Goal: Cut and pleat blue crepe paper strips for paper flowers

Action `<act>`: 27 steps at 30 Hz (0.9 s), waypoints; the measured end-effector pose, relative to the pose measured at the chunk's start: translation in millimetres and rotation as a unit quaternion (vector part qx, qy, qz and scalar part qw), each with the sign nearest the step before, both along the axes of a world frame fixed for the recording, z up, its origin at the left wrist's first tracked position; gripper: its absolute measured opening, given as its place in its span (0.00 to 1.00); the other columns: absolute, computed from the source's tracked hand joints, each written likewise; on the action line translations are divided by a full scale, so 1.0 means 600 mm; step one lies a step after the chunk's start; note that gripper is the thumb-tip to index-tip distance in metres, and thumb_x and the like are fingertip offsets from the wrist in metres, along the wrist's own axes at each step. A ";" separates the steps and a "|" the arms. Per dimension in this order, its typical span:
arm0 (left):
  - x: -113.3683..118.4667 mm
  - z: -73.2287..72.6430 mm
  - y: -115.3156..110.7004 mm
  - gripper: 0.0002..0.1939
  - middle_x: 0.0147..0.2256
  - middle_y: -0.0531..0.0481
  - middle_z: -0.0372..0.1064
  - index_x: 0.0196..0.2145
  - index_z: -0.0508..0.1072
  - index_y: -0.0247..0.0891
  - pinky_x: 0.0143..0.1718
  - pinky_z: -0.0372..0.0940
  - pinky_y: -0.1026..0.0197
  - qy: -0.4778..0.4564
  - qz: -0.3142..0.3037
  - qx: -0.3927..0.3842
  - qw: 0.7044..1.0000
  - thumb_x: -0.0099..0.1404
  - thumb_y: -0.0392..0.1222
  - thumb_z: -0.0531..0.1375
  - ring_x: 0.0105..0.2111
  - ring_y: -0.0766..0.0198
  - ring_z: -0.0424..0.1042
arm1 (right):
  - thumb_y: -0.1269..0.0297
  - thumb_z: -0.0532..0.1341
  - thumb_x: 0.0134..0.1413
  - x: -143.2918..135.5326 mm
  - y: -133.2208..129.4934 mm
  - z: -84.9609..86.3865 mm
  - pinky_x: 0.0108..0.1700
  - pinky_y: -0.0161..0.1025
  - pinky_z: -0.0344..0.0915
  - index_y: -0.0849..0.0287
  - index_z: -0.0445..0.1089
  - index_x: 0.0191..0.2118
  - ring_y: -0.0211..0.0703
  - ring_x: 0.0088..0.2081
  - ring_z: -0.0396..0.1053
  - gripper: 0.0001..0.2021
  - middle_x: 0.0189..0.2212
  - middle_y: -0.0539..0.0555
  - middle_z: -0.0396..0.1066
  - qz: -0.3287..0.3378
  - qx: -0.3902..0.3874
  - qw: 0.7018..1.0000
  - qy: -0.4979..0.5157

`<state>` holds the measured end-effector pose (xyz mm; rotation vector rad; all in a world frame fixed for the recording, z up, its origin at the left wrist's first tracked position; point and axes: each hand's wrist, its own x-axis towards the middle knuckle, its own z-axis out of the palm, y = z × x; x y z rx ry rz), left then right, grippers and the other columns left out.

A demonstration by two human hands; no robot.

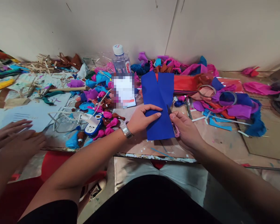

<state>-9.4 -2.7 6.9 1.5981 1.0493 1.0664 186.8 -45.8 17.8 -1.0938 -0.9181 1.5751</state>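
A sheet of dark blue crepe paper [157, 126] is spread in front of me, with a slit running down from its top edge. My left hand [144, 118], a metal watch on its wrist, grips the paper at its left side, thumb and index finger on top; its other fingers are hidden. At the right edge my right hand [185, 127] is closed around a knife [176, 130] with a pink handle, whose dark blade touches the paper near the slit's lower end.
Twisted crepe pieces [92, 95] and a power strip [93, 126] lie left of the paper. A water bottle [121, 60] stands behind a phone [124, 90] with a blurred screen. Tape rolls [227, 99] and scraps lie right. Another person's hands [21, 140] are at far left.
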 end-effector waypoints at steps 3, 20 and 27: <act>-0.001 0.000 0.000 0.12 0.46 0.46 0.80 0.44 0.83 0.41 0.52 0.68 0.53 0.000 -0.001 0.003 1.000 0.63 0.45 0.68 0.46 0.57 0.77 | 0.47 0.76 0.48 -0.002 -0.001 0.000 0.16 0.30 0.50 0.55 0.64 0.32 0.28 0.14 0.52 0.23 0.16 0.40 0.62 -0.002 -0.002 1.000 0.004; -0.002 -0.001 0.002 0.12 0.46 0.46 0.81 0.45 0.83 0.40 0.53 0.68 0.53 0.016 -0.006 0.018 1.000 0.65 0.45 0.68 0.46 0.57 0.77 | 0.47 0.74 0.51 -0.006 -0.004 0.000 0.19 0.32 0.46 0.54 0.64 0.30 0.30 0.15 0.48 0.21 0.14 0.40 0.58 -0.011 0.007 1.000 -0.004; 0.001 0.001 0.000 0.12 0.46 0.46 0.81 0.44 0.83 0.40 0.52 0.69 0.54 0.011 -0.001 0.011 1.000 0.64 0.46 0.68 0.46 0.58 0.77 | 0.47 0.75 0.49 -0.009 -0.003 0.000 0.18 0.32 0.47 0.54 0.64 0.30 0.30 0.15 0.48 0.23 0.14 0.40 0.59 -0.016 0.008 1.000 0.000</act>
